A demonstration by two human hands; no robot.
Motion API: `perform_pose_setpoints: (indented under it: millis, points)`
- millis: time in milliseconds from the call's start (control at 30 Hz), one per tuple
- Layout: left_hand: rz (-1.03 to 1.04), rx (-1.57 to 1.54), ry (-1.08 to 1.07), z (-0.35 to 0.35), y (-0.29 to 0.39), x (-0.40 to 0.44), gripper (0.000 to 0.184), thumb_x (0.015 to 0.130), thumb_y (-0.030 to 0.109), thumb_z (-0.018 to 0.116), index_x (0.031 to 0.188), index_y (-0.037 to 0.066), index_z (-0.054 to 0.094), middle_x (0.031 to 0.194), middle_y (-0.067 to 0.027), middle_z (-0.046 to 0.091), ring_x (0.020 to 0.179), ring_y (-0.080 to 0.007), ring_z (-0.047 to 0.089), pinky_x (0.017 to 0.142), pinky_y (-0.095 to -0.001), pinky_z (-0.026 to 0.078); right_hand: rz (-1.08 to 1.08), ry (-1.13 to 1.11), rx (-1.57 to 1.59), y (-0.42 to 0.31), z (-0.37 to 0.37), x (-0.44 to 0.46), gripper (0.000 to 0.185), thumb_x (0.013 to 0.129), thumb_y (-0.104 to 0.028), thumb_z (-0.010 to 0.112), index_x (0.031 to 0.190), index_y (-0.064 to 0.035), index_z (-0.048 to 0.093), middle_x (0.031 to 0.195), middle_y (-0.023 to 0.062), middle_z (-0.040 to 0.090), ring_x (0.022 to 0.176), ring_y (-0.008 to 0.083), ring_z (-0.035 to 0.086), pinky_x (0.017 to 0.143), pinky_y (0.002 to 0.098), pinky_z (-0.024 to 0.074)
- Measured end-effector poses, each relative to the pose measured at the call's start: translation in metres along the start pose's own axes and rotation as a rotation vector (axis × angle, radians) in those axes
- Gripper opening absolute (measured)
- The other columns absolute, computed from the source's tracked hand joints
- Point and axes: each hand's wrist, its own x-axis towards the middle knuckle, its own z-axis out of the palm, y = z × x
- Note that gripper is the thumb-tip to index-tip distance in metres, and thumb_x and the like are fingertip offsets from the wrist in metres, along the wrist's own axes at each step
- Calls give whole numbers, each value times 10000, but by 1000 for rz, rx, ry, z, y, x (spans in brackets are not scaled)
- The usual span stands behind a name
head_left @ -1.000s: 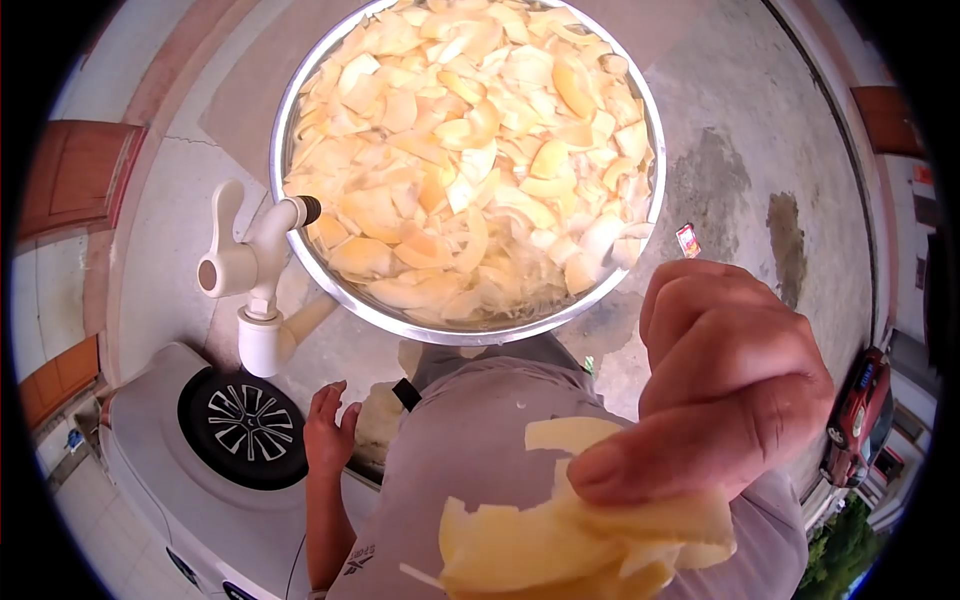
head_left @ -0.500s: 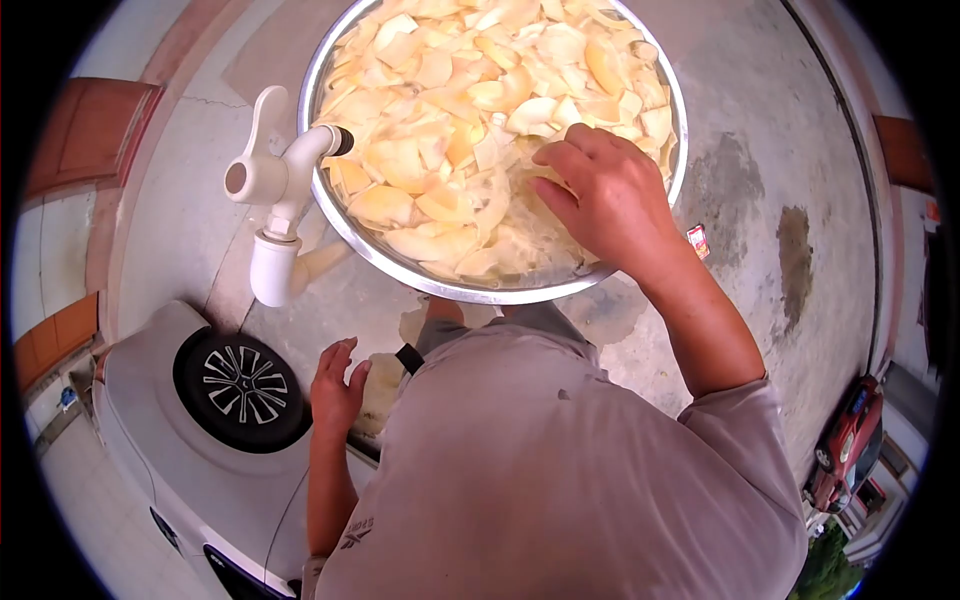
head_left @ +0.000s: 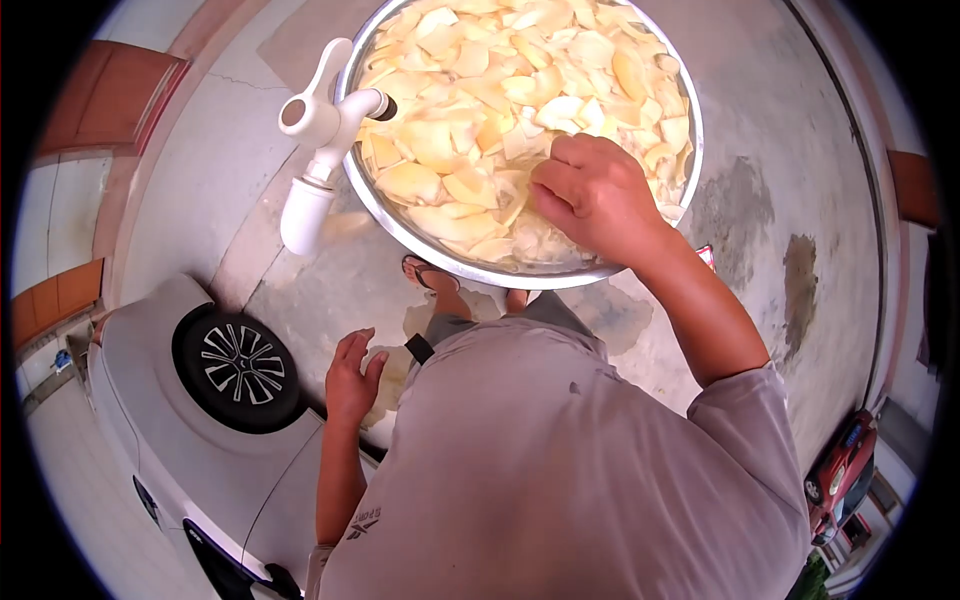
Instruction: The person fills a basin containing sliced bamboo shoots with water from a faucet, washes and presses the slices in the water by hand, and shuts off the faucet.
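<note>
A wide metal basin is full of pale yellow slices, thin and curved like peeled fruit or vegetable pieces, lying in water. My right hand is over the near right part of the basin, low against the slices. Its fingers are curled together, and whatever they may hold is hidden. My left hand hangs beside my body below the basin, fingers loosely apart, touching nothing. A white plastic tap on a pipe stands at the basin's left edge, its spout over the rim.
A silver car with a dark wheel is close on the left. Wet patches mark the concrete floor. A small red and white packet lies right of the basin. A red car is farther right.
My right hand has curled its fingers more tightly over the slices. The view has shifted, so the basin and tap appear further right and higher. My left hand still hangs open.
</note>
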Motion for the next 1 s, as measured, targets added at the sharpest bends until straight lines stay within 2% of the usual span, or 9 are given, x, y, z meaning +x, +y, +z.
perform_pose_setpoints:
  millis: [167,300,400,500,600,800,833,933,1000]
  points:
    - [11,-5,22,7,-2,-8,431,906,154,797,1315,98,673,1261,-125,674,901,-249,714,752,-364,583,190,4,-135,12,-8,-11,96,808,-109,753,797,-45,683,779,102,623,787,319,658,706,440,540]
    - [-4,3,20,9,2,-11,436,900,150,804,1313,99,674,1262,-121,675,900,-250,714,759,-364,587,144,-161,-20,-7,-13,-21,120,813,-141,762,793,-54,681,800,95,624,798,314,656,707,435,538]
    - [0,3,16,13,2,-11,441,897,150,809,1314,100,674,1265,-116,676,900,-250,715,759,-362,588,84,-156,-71,-22,3,-26,165,801,-165,778,806,-35,676,868,111,633,847,306,663,764,436,527]
    - [16,4,14,14,6,-10,444,895,151,813,1313,100,675,1267,-111,676,903,-251,718,753,-361,588,64,-312,-153,-23,18,-31,177,806,-165,777,812,-22,673,888,123,638,868,312,665,788,433,522]
    - [20,-7,21,13,11,-9,446,894,151,814,1314,101,674,1270,-106,676,910,-252,722,749,-360,587,104,-254,-60,-26,11,-30,134,837,-152,765,831,-32,705,853,114,632,841,303,673,755,421,532]
    - [8,7,19,13,9,-9,451,897,158,810,1322,109,669,1281,-100,675,922,-253,723,753,-362,586,443,-35,303,-19,-15,-28,92,901,-120,760,973,-75,796,821,100,676,730,276,676,668,361,544]
    - [4,10,11,14,9,-8,450,898,160,809,1323,110,669,1283,-99,675,923,-253,723,754,-363,586,547,-53,449,-14,-16,-29,127,926,-119,767,1027,-46,791,832,74,717,727,204,672,687,318,542]
    - [23,15,7,13,13,-6,449,897,160,809,1321,111,670,1289,-96,674,920,-256,722,760,-366,588,785,-7,785,-9,-18,-31,136,953,-123,756,1036,-18,780,817,40,725,748,123,658,701,280,536]
    - [34,23,5,12,16,-3,454,893,156,811,1322,111,670,1286,-96,676,918,-256,722,764,-365,588,832,1,893,-5,-20,-31,137,955,-109,752,1037,-1,776,829,22,728,766,82,644,717,254,530]
